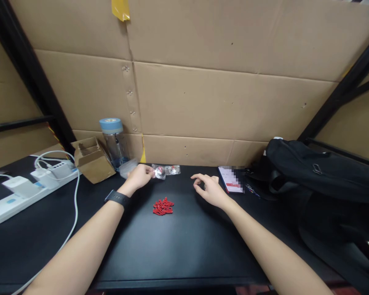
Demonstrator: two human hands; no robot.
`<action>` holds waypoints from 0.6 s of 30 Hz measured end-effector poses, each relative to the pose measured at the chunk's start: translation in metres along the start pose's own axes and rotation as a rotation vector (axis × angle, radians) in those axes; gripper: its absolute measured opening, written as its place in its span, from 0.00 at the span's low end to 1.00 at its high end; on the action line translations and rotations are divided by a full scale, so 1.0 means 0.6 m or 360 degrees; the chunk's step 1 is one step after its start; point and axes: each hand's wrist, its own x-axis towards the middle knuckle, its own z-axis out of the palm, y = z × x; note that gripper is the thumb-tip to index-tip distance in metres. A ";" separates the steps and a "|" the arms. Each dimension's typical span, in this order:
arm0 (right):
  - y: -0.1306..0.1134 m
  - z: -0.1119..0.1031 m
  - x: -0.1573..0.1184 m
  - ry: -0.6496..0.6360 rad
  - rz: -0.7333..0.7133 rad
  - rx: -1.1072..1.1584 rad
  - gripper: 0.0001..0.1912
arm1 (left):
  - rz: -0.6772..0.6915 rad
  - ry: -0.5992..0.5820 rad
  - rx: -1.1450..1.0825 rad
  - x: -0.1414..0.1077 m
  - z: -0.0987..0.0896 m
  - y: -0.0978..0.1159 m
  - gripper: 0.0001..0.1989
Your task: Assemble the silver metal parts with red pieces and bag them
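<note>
At the back of the black table, my left hand [139, 177], with a dark watch band at the wrist, has its thumb and fingers pinched at the edge of a small clear plastic packet [159, 172]. Something silvery and red shows inside it. A second such packet [173, 169] lies right beside it. My right hand [209, 189] hovers over the table to the right, fingers loosely bent and apart, holding nothing. Between and nearer than the hands lies a small pile of red cord loops [163, 206]. A crumpled clear bag [128, 167] lies behind my left hand.
On the left are a white power strip [21, 200] with chargers and cable, an opened cardboard box [94, 160] and a blue-lidded bottle [112, 141]. A phone [230, 179] and a black backpack [322, 172] lie on the right. Cardboard [203, 102] walls the back.
</note>
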 end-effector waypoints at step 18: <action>0.005 -0.022 0.003 -0.0002 -0.0019 -0.0149 0.09 | 0.0584 0.0253 0.0792 -0.017 0.048 0.010 0.17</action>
